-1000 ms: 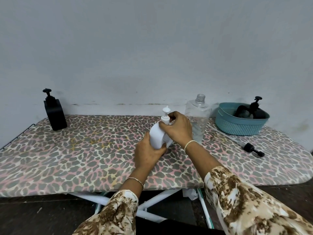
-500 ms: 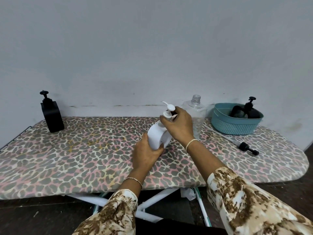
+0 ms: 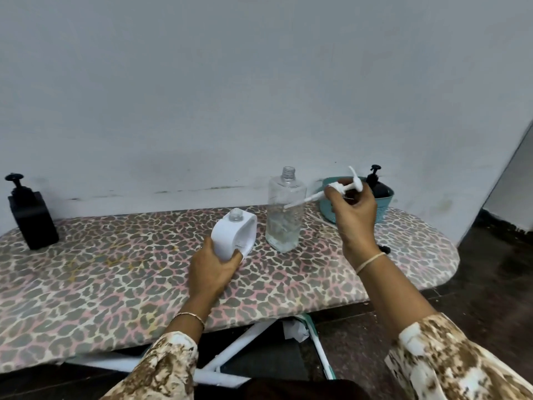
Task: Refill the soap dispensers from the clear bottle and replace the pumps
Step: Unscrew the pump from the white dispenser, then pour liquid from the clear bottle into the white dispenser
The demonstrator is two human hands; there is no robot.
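No readable text, brand, no. or sign is to be found: nothing legible is seen on the white dispenser (image 3: 234, 235), clear bottle (image 3: 285, 209), black dispenser (image 3: 32, 218) or basket (image 3: 383, 209).

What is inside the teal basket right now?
A black pump bottle stands inside the teal plastic basket; the right hand covers the rest.

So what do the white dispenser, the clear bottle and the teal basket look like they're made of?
White dispenser: looks like opaque plastic with a smooth matte skin and moulded rounded corners. Clear bottle: likely thin transparent plastic rather than glass, judging by its threaded neck and soft glints, though that stays open. Teal basket: seemingly moulded plastic, with a fine perforated wall.
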